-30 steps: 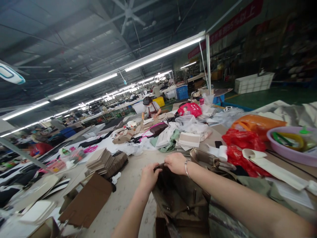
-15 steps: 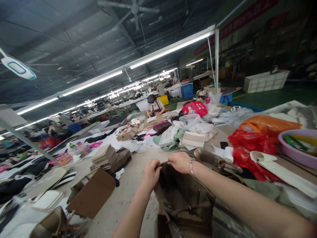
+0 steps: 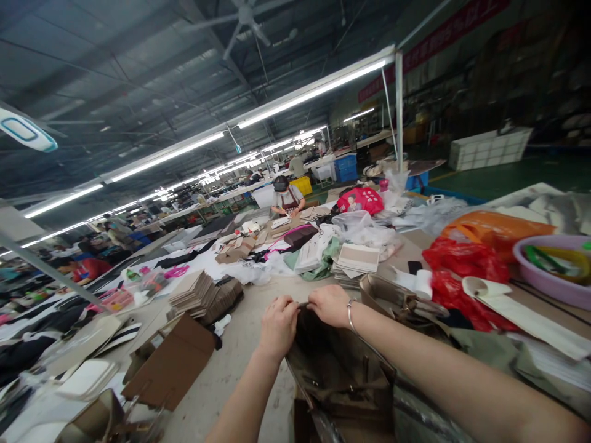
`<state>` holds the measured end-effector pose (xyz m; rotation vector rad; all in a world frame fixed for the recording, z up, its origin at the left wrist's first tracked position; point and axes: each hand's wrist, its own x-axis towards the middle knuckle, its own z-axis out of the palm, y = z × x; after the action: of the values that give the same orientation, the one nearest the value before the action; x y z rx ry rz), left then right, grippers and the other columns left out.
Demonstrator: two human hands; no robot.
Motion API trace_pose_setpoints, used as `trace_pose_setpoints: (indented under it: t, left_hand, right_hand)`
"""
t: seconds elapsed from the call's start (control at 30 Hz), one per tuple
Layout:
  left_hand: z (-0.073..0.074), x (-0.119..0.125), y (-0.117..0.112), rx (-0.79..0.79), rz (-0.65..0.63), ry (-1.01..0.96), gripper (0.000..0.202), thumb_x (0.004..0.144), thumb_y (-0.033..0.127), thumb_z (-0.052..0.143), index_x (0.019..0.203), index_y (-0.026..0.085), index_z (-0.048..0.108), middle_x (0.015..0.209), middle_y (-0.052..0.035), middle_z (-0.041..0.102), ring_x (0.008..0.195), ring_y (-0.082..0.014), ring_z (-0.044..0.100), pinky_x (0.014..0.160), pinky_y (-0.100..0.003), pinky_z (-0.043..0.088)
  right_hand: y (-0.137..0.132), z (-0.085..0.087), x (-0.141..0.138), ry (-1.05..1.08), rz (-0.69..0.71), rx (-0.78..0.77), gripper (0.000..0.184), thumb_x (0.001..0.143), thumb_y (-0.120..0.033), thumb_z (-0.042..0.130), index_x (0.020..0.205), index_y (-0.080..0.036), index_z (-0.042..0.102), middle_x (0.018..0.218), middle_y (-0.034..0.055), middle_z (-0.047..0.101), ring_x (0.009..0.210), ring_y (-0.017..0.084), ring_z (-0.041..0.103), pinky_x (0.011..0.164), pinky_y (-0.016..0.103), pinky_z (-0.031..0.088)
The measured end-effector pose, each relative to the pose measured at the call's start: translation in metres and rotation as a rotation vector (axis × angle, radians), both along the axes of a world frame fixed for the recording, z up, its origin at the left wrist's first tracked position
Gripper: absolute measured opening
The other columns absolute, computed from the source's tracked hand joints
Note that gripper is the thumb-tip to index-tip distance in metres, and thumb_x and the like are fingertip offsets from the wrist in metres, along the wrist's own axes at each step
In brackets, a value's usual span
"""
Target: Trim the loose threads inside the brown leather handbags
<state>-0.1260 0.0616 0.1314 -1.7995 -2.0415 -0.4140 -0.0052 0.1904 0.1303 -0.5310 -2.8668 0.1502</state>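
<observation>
The dark brown leather handbag [image 3: 339, 369] lay on the pale worktable [image 3: 240, 351] in the lower middle of the frame, its far edge lifted toward the centre, directly under both hands. The left hand [image 3: 278, 325] was curled shut on the bag's upper rim at its left end, fingers folded over the edge; the right hand [image 3: 330, 304], a thin metal bracelet [image 3: 349, 315] at its wrist, pinched the same rim just to the right, the two hands nearly touching. Both forearms ran in from the bottom edge, the right one crossing over the bag's right side. Just right of the right hand lay a tan metallic handbag [image 3: 397, 300], and beyond it, further right, a crumpled red plastic bag [image 3: 462, 264]. To the left of the left hand, in the lower left, sat a flat brown cardboard box [image 3: 168, 363], with a stack of brown card pieces [image 3: 196, 294] above it. A person in an apron [image 3: 286, 198] worked at the table's far end, upper centre.
</observation>
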Motion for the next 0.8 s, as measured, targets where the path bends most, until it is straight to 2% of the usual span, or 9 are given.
trace_pose_setpoints:
  t: [0.2,0.47,0.57,0.67,0.8]
  left_hand:
    - [-0.001,0.001,0.005,0.019,-0.027,-0.035,0.013,0.081,0.017,0.047,0.082,0.02,0.06,0.087,-0.0039,0.057,0.085,-0.0167,0.053,0.084,-0.033,0.042]
    - [-0.004,0.001,0.006,0.025,-0.063,-0.136,0.011,0.078,0.014,0.048,0.074,0.019,0.058,0.083,-0.0039,0.057,0.081,-0.0156,0.053,0.079,-0.031,0.044]
    - [-0.005,0.0,0.005,0.042,-0.093,-0.159,0.011,0.078,0.014,0.048,0.075,0.019,0.057,0.084,-0.0037,0.057,0.082,-0.0155,0.053,0.087,-0.035,0.041]
    - [-0.001,0.0,0.003,0.026,-0.098,-0.071,0.013,0.081,0.016,0.046,0.075,0.019,0.058,0.086,-0.0044,0.056,0.083,-0.017,0.051,0.09,-0.039,0.038]
    - [0.005,0.003,0.0,-0.039,-0.095,0.099,0.018,0.084,0.017,0.043,0.073,0.019,0.058,0.083,-0.005,0.057,0.084,-0.0194,0.047,0.082,-0.038,0.038]
  right_hand:
    - [0.001,-0.001,0.0,-0.005,-0.01,-0.016,0.033,0.088,-0.037,0.037,0.084,-0.019,0.065,0.086,0.0075,0.067,0.082,0.02,0.06,0.068,0.027,0.041]
    - [0.001,-0.001,0.003,-0.012,-0.024,-0.018,0.035,0.088,-0.038,0.037,0.085,-0.019,0.065,0.086,0.0084,0.067,0.082,0.021,0.061,0.068,0.027,0.042]
    - [0.0,0.0,0.004,-0.021,-0.016,-0.022,0.035,0.089,-0.038,0.036,0.087,-0.019,0.066,0.087,0.0083,0.067,0.084,0.021,0.061,0.069,0.027,0.042]
    - [0.0,0.001,0.003,-0.023,-0.01,-0.02,0.035,0.089,-0.038,0.036,0.087,-0.02,0.065,0.088,0.0079,0.067,0.083,0.021,0.061,0.068,0.027,0.043]
    - [-0.002,0.001,0.001,-0.013,-0.009,-0.029,0.033,0.088,-0.038,0.038,0.087,-0.02,0.065,0.088,0.0076,0.067,0.084,0.02,0.06,0.069,0.027,0.043]
